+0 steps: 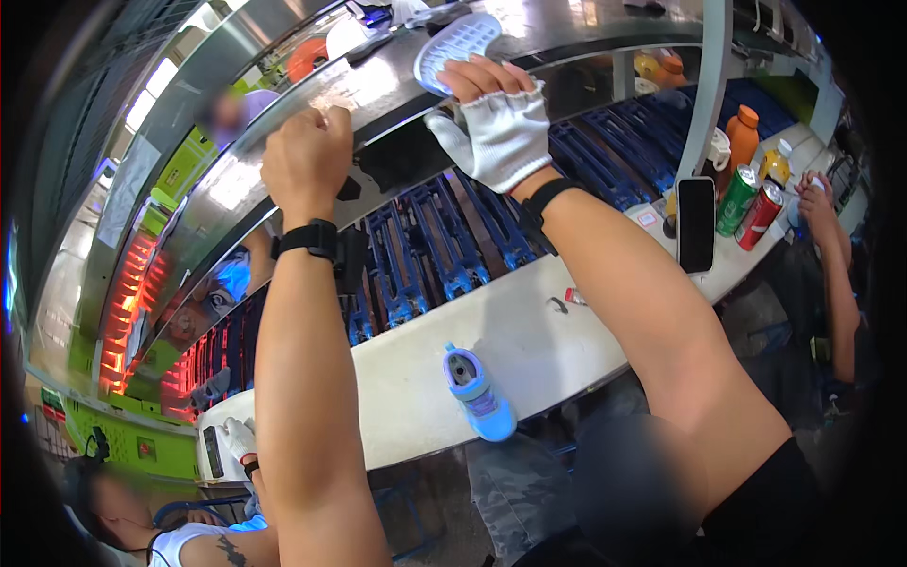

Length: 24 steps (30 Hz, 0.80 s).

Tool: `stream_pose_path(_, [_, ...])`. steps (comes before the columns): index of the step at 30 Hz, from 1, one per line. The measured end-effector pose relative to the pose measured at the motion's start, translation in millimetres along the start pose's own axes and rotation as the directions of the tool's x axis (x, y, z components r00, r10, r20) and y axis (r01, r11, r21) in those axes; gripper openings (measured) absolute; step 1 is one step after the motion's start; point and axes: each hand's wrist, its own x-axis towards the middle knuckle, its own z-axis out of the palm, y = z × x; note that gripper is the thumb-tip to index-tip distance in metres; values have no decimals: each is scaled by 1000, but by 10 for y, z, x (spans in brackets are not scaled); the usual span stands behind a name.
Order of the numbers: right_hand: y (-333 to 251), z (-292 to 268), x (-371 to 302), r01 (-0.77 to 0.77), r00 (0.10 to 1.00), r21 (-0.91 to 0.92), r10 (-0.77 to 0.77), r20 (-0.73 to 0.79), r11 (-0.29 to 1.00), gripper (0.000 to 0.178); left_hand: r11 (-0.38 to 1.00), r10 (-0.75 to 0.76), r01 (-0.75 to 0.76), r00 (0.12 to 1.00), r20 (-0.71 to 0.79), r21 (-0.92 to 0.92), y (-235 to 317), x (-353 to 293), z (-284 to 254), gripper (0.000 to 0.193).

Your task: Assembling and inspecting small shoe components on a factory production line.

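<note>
My bare left hand is closed above the near edge of the metal shelf. Its curled fingers face away, so anything in them is hidden. My right hand wears a white fingerless glove and has its bent fingers on the near end of a pale blue shoe sole. That sole lies at the shelf edge, gridded face up, its near end behind my fingers. A small blue and purple shoe stands on the white work ledge below, between my forearms, with its opening toward the conveyor and its toe toward me.
Blue racks of a conveyor run between the white ledge and the metal shelf. A phone, drink cans and an orange bottle stand right, by a grey post. Co-workers sit on both sides.
</note>
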Motion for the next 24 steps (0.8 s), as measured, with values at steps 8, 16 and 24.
stream_pose_path(8, [-16,-26,109,40,999,31,-40,-15,999,52,999,34,-35,999,-5,-26,-50,62,-35,45])
stream_pose_path(16, [54,-59,-4,8,1000,-31,-8,2,999,52,1000,31,-31,999,-26,-2,61,0,57,45])
stream_pose_path(24, [-97,21,40,8,1000,-6,-7,22,1000,55,995,-19,27,996,89,-95,-62,-113,-116,42])
